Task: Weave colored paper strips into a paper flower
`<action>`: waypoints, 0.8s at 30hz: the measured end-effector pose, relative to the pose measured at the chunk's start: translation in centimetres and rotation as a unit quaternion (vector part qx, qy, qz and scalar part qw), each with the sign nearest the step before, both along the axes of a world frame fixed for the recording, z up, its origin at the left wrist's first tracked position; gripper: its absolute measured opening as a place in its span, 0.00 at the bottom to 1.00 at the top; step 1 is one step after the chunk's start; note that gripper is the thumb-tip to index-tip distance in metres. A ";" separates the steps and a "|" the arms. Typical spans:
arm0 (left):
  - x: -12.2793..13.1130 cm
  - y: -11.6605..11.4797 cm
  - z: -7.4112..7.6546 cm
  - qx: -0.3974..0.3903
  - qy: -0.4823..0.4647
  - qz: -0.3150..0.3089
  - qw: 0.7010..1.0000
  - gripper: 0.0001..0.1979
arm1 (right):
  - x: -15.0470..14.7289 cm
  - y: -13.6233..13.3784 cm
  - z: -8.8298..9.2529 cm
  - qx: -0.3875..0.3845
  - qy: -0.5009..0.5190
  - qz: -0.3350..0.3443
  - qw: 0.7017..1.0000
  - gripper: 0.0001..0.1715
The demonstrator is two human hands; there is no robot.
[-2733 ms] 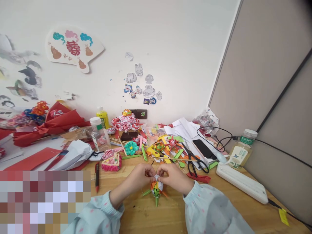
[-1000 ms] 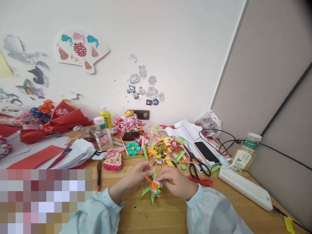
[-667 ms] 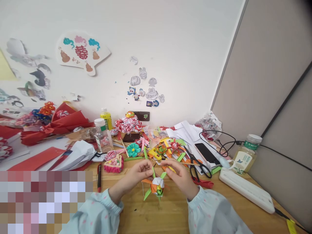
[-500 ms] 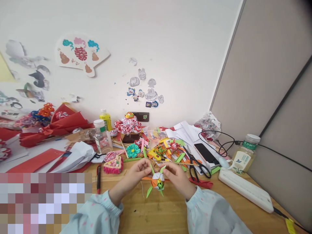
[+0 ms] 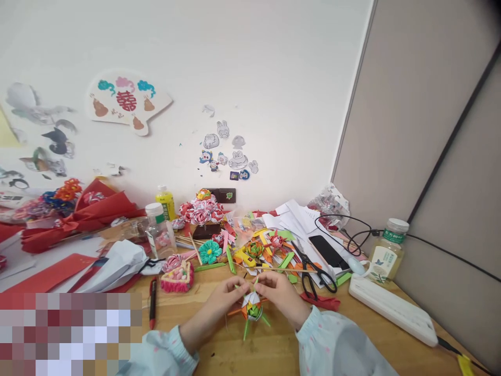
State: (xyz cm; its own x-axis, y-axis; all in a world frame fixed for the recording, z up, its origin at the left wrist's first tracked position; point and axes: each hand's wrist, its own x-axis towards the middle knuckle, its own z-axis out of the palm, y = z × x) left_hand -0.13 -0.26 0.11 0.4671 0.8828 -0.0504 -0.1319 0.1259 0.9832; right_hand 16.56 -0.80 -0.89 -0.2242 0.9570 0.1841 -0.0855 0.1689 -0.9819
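Both of my hands meet over the wooden desk [image 5: 274, 350], pinching a small woven paper ball [image 5: 251, 307] of orange, white and green strips. Loose green and orange strip ends stick out below and to the sides of it. My left hand [image 5: 225, 296] grips its left upper side with closed fingers. My right hand [image 5: 278, 293] holds the right upper side, fingers pinched together. The ball hovers just above the desk, close to me.
Black scissors [image 5: 313, 271] and a red paper scrap lie right of my hands. Behind are paper flowers [image 5: 201, 203], coloured strips, a phone [image 5: 326, 251], bottles [image 5: 386, 250], a pen [image 5: 152, 303], a white power strip [image 5: 391, 308] and red paper at left.
My hands kept turning the paper ball between them. They parted briefly and closed on it again. The strip ends now point down and sideways.
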 end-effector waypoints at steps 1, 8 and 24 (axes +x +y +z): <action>0.2 0.0 -0.2 0.001 0.011 0.010 1.000 0.16 | -0.1 0.1 -0.3 0.002 -0.001 -0.004 1.000 0.13; 0.6 0.2 -0.5 0.068 0.061 0.057 0.994 0.19 | -0.4 0.1 -0.6 0.042 -0.051 -0.056 0.996 0.11; 1.0 0.1 -1.8 0.008 0.052 0.024 0.998 0.19 | -0.6 0.0 -0.7 0.036 -0.085 -0.067 0.993 0.06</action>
